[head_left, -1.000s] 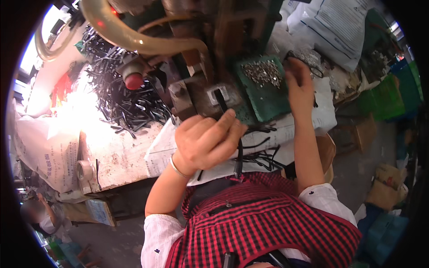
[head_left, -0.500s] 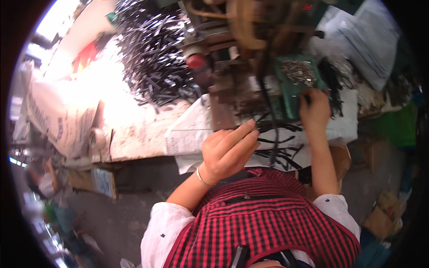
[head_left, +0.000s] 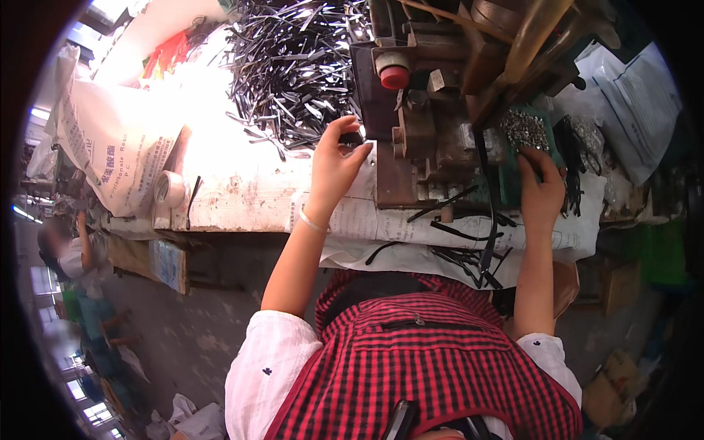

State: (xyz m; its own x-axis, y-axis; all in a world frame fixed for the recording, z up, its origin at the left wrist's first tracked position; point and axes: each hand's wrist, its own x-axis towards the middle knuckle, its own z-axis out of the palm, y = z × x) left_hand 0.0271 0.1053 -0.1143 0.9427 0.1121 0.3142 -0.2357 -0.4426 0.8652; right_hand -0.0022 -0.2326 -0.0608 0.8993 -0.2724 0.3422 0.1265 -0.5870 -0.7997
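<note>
My left hand (head_left: pixel 336 167) is beside the press machine's left edge, at the near side of a big heap of black eyeglass temples (head_left: pixel 290 81). Its thumb and index finger are curved and apart, with no piece plainly held. My right hand (head_left: pixel 543 192) reaches to the near edge of a green tray (head_left: pixel 555 147) of small metal parts (head_left: pixel 525 130). Its fingers are bent together at the parts, and anything between the fingertips is too small to make out. Between my hands sits the metal press machine (head_left: pixel 433 139).
A red button (head_left: pixel 394 77) tops the machine's left side. Loose black temples (head_left: pixel 462 257) lie on white sheeting before me. A tape roll (head_left: pixel 169 189) and a printed sack (head_left: pixel 121 147) are at left, plastic bags (head_left: pixel 623 103) at right. Another person (head_left: pixel 73 253) sits far left.
My left hand has moved left and away from me, from before the machine to the heap's edge, and its fingers have spread. My right hand stays at the tray. The view has shifted.
</note>
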